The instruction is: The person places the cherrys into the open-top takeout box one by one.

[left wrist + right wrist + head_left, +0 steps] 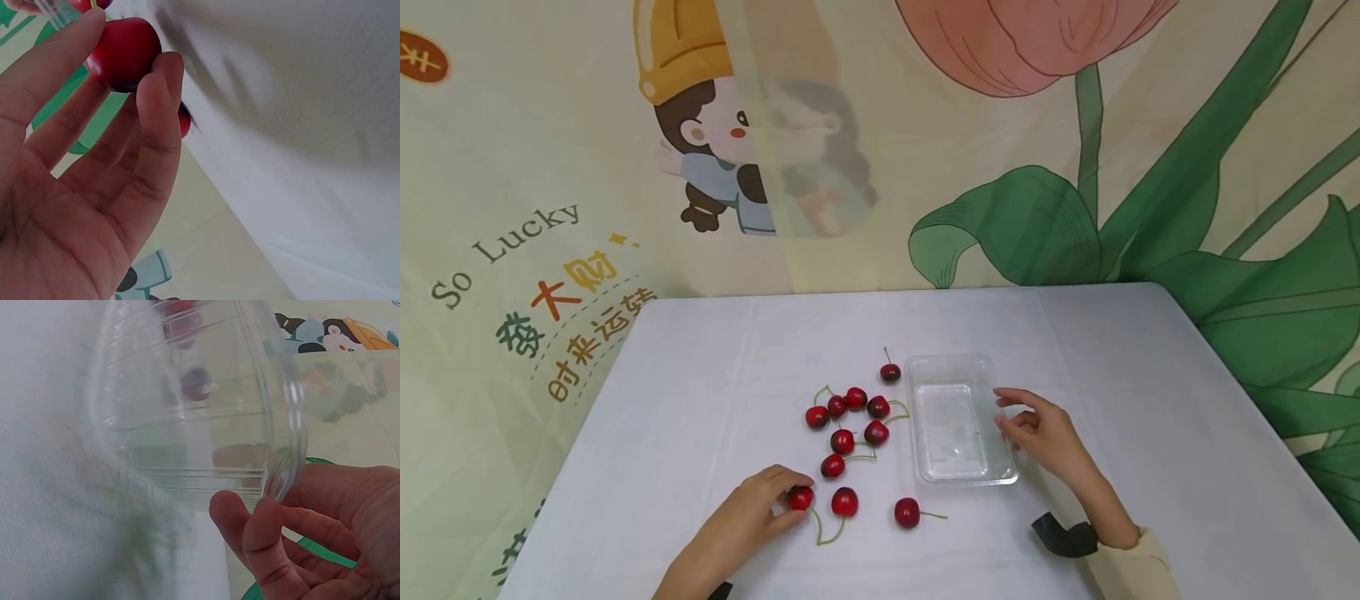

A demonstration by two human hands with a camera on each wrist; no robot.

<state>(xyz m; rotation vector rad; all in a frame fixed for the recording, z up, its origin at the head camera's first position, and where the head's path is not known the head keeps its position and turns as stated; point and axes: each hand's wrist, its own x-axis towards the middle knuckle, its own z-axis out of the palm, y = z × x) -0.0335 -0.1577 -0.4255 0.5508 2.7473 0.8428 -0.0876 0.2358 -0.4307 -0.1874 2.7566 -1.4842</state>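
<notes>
Eleven cherries (842, 442) in the head view lie outside a clear box (955, 429) (two with joined stems). Left wrist: left hand (69, 212) pinches one of that pair, likely the picking step; lifting calls for minding its twin. Right wrist: right hand (353, 525) grips the box's rim (297, 425).

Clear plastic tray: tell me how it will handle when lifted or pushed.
The clear plastic tray is probably light, since its see-through walls look thin. They may flex if squeezed, though moulded ribs should stiffen them. Low and broad, it seems likelier to slide than tip.
</notes>
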